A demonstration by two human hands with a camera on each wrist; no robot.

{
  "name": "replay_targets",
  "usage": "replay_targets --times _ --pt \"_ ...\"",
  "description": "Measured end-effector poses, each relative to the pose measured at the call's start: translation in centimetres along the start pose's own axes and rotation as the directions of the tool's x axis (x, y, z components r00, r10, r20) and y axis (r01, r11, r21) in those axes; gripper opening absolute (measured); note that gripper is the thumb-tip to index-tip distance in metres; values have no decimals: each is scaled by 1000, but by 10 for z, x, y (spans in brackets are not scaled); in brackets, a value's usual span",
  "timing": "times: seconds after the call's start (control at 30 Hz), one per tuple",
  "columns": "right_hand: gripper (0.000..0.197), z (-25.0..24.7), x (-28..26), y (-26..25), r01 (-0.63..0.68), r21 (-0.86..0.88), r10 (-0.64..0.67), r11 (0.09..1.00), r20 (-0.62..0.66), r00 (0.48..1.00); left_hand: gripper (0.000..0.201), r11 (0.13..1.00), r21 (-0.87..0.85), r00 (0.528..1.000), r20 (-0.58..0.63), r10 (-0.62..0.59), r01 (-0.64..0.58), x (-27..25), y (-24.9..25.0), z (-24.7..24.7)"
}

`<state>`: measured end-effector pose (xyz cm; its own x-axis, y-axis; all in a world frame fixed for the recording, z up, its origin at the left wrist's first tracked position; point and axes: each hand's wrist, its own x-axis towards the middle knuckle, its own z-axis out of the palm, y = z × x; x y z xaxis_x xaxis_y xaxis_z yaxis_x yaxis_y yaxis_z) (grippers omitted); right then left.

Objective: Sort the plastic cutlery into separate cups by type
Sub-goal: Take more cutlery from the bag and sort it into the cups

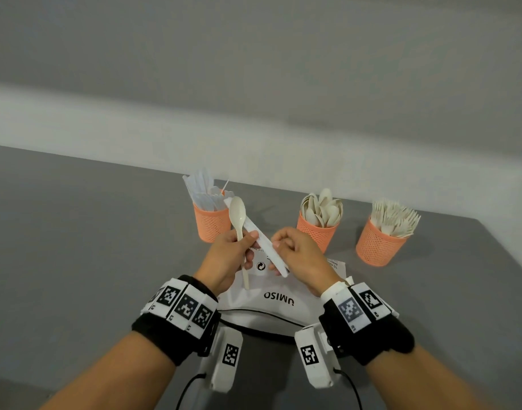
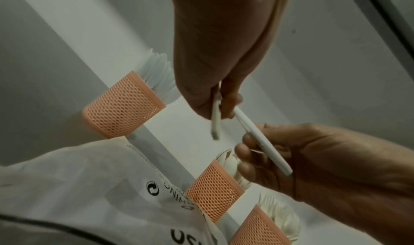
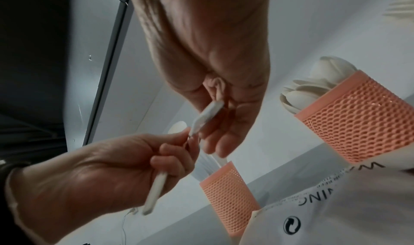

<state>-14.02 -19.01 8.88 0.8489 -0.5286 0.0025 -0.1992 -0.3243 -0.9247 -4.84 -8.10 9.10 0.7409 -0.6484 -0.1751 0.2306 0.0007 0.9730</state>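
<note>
Wrist-worn cameras and marker bands sit closest to the head view, and just beyond them both hands meet over a white plastic bag lying on the grey counter. Curled round a cream spoon, the left hand holds it bowl-up and also touches the upper part of a white knife. On the knife's lower part, the right hand pinches with bent fingers.

Three orange mesh cups stand behind: the knife cup, the spoon cup and the fork cup, all crowded.

Risks, as I judge them: with two pieces in one hand, separating them could let either slip onto the bag. Pushing a piece into a packed cup may tip that light cup or dislodge its neighbours.
</note>
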Motion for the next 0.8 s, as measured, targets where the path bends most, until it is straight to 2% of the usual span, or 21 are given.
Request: replay_targets --times 0.1,0.2,0.33,0.43,0.5,0.6,0.7,0.8 --pt "8 4 0 -4 7 41 -8 999 29 1000 19 999 41 999 47 0 -2 2 1 -1" --pt "1 13 -1 -8 109 66 -113 992 61 992 21 998 66 995 102 -16 9 2 4 -1" --pt "24 17 2 -5 115 110 -127 987 109 986 21 997 71 992 116 -41 33 5 8 -10" --pt "30 10 6 -5 168 158 -171 973 9 985 16 996 64 993 95 -71 65 9 7 -20" --pt "38 3 9 -8 197 200 -195 960 -29 980 10 994 -17 990 92 -108 110 10 7 -25" --pt "47 -4 13 -10 206 214 -204 955 -29 978 14 976 -138 983 99 -156 169 10 11 -30" --pt "44 -3 12 -11 271 61 -276 961 86 957 22 950 -189 963 155 -221 249 7 17 -29" --pt "31 10 10 -12 419 -5 -407 908 226 885 30 911 -236 933 217 -289 337 3 19 -28"
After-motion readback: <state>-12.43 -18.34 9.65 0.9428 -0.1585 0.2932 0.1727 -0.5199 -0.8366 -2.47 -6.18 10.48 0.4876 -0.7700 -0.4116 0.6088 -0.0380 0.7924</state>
